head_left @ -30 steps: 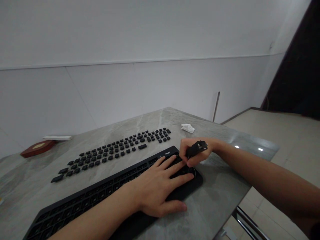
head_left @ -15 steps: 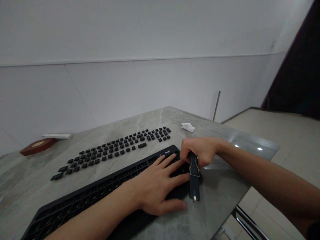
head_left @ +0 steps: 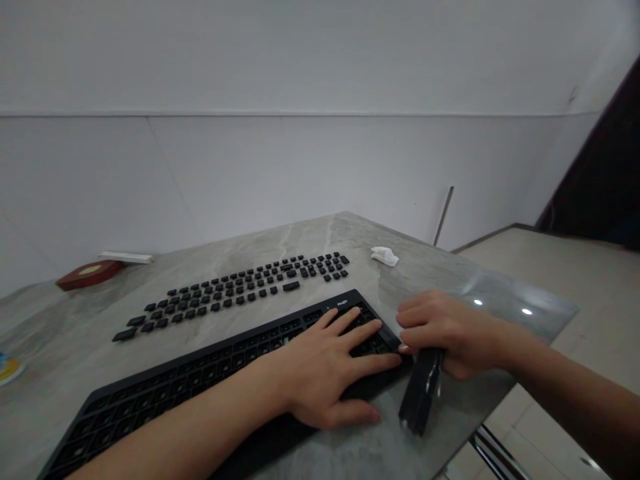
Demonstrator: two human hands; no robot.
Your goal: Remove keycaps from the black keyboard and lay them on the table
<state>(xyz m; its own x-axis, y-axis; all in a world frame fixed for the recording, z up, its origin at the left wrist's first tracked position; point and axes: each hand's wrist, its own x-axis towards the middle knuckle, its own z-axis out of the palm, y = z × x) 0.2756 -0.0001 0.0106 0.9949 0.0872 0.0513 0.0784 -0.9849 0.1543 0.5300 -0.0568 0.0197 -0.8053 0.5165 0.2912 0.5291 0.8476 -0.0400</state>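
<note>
A black keyboard point(head_left: 235, 357) lies slantwise on the grey marbled table, with most of its key sockets bare. My left hand point(head_left: 335, 373) rests flat on its right part, fingers spread, palm down. Beside the keyboard's right end, my right hand point(head_left: 443, 333) is closed around a slim black tool point(head_left: 421, 393), which slants down toward me. The tool is a little blurred and its upper end is hidden by my fingers, so its kind is unclear. Behind the keyboard, loose black keycaps point(head_left: 240, 289) lie in rows that follow a keyboard layout.
A crumpled white tissue point(head_left: 385, 256) lies beyond the keycaps. At the far left sit a red-brown box point(head_left: 90, 273) and a white bar point(head_left: 127, 257); a yellow and blue item point(head_left: 9, 368) shows at the left edge. The table's right edge drops to a tiled floor.
My right hand has moved right and toward me with the black tool, off the keyboard's right end. My left hand stays on the keyboard. The view has turned slightly.
</note>
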